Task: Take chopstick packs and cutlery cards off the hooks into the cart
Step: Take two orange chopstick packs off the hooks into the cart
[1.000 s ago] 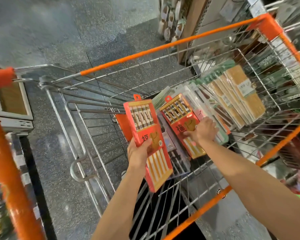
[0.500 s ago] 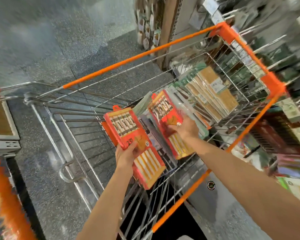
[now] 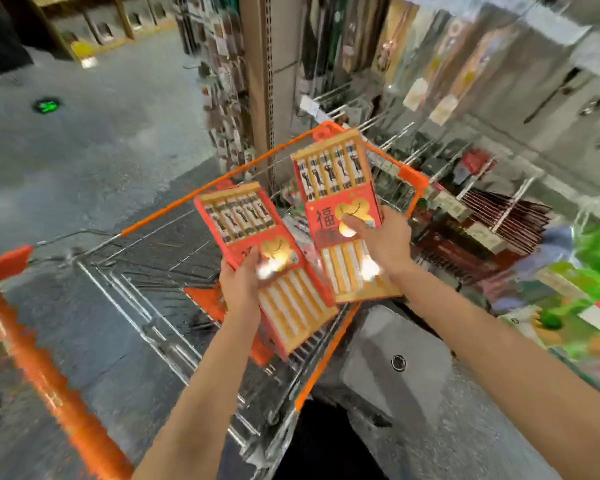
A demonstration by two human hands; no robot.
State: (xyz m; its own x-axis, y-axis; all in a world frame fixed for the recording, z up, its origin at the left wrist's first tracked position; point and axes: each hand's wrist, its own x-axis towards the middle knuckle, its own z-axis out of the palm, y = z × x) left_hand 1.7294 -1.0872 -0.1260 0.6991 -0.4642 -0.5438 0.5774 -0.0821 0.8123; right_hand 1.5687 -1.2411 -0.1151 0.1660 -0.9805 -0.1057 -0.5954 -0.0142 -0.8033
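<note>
Two red chopstick packs are held up in the middle of the frame, one in each hand, above the cart (image 3: 174, 216). The left pack (image 3: 260, 258) is gripped by the left hand (image 3: 239, 289), with the thumb laid on its front near the gold shape. The right pack (image 3: 343, 216) is pinched by the right hand (image 3: 385, 240), thumb on the front and fingers hidden behind it. Both packs are tilted, with their hang tabs pointing to the top of the frame.

These two packs are off the hooks but are not in the cart yet — they are held over its far right corner. It can be guessed that they only need to be lowered and let go. What already lies in the cart is mostly hidden behind the packs and blurred, so it cannot be counted. More goods are seen hanging on the shelf hooks (image 3: 388, 126) in the upper right, so more picking is likely left.

One big character — 福 — can be read on the red band of the right pack, beside a gold shape. Small dark pictures are printed on the chopstick tops. The tags on the shelves are too blurred to be read.
</note>
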